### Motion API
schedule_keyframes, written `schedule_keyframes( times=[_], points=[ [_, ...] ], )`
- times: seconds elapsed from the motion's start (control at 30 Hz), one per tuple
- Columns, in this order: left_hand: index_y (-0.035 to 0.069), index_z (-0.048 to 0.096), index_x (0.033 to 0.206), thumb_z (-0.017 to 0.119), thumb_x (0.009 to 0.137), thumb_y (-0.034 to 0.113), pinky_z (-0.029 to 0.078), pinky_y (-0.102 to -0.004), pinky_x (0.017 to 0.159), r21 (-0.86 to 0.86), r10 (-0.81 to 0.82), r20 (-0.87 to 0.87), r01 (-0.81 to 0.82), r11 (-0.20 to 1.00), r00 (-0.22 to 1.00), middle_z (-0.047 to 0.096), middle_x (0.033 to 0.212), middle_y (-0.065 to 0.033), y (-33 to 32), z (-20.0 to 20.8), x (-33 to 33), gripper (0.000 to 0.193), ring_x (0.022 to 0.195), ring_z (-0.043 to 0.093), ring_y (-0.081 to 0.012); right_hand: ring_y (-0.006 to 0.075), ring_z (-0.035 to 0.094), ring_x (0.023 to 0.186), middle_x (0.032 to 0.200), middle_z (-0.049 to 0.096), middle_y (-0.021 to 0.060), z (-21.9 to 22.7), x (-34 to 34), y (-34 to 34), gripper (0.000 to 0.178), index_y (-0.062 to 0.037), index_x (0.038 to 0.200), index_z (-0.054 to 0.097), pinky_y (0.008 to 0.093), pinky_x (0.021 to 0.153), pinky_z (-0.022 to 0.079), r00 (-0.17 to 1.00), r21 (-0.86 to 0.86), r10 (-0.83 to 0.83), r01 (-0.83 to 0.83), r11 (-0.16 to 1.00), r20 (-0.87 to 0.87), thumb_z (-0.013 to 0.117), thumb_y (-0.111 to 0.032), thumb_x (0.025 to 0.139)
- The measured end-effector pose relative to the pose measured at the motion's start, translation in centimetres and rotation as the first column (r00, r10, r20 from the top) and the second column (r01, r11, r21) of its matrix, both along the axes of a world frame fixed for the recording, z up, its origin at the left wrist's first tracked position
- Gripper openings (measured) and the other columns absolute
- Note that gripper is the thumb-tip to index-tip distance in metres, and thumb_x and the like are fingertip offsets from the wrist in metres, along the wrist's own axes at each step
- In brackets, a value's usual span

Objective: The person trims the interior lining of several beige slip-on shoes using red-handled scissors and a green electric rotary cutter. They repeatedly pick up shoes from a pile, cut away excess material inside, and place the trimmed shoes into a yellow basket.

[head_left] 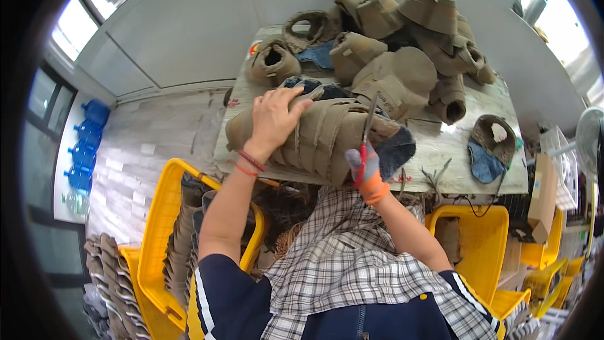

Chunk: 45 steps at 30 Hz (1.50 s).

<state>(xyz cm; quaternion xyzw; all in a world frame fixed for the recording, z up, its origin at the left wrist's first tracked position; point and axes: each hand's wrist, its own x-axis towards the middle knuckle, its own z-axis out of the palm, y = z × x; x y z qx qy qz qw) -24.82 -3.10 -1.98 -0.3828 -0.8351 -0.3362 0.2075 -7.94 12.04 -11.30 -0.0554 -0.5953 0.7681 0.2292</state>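
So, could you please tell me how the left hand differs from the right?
The left hand is bare, while the right hand wears a grey glove with an orange cuff. The left hand rests on the brown stack; the right hand holds red-handled scissors. Both are at that stack.

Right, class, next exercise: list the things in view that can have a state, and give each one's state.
Left hand: bare, laid on the stack
Right hand: gloved, gripping scissors
Scissors: held, blades open or shut unclear
Stack of brown pieces: nested, lying sideways
Pile of brown pieces: heaped loosely
Brown-and-blue piece: lying apart
Left yellow basket: holding pieces
Plaid apron: worn, creased
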Motion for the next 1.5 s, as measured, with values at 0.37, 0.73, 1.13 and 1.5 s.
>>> schedule_keyframes(
  times=[0.37, 0.73, 1.13, 1.5],
  points=[
    [0.009, 0.066, 0.097, 0.055, 0.081, 0.014, 0.045, -0.04, 0.084, -0.377, 0.297, -0.173, -0.342, 0.861, 0.939, 0.059, 0.096, -0.0194, -0.6, -3.0, -16.8, 0.02, 0.099, 0.056, -0.0356, 0.0078, 0.049, 0.059, 0.081, 0.059, 0.0063, 1.5, 8.1, 3.0, 0.034, -0.0032, 0.118, 0.048, 0.0195, 0.052, 0.04, 0.98, -0.19, -0.002, 0.041, 0.981, 0.197, 0.054, -0.019, 0.089],
    [0.004, 0.052, 0.12, 0.054, 0.092, 0.029, 0.044, -0.0479, 0.093, 0.853, -0.677, 0.517, -0.249, 0.458, 0.524, 0.058, 0.116, -0.0103, -7.8, 8.6, -8.9, 0.037, 0.107, 0.055, -0.0286, 0.0059, 0.042, 0.066, 0.076, 0.043, -0.0034, 10.2, 14.6, 5.3, 0.038, -0.0036, 0.113, 0.051, 0.0213, 0.059, 0.04, 0.962, 0.163, -0.077, 0.034, 0.986, 0.261, 0.067, -0.014, 0.079],
    [0.002, 0.046, 0.127, 0.045, 0.097, 0.018, 0.044, -0.0432, 0.099, 0.862, -0.968, 0.248, -0.448, 0.235, -0.032, 0.056, 0.124, -0.0111, -4.8, 3.4, 13.7, 0.034, 0.116, 0.052, -0.0259, 0.0293, 0.058, 0.08, 0.084, 0.06, 0.0104, 23.7, 13.5, 5.8, 0.031, -0.0093, 0.093, 0.057, 0.0382, 0.07, 0.047, 0.935, 0.981, -0.314, 0.119, -0.156, -0.164, 0.072, -0.018, 0.067],
    [-0.002, 0.054, 0.117, 0.047, 0.096, 0.015, 0.046, -0.0405, 0.096, 0.84, -0.943, 0.323, -0.434, 0.326, -0.082, 0.061, 0.116, -0.012, -3.7, 1.0, 17.5, 0.027, 0.108, 0.058, -0.0232, 0.025, 0.062, 0.08, 0.082, 0.063, 0.0099, 20.6, 13.1, 4.9, 0.032, -0.0082, 0.091, 0.062, 0.035, 0.072, 0.049, 0.916, 0.94, -0.379, -0.235, -0.247, 0.129, 0.069, -0.033, 0.072]
  ],
)
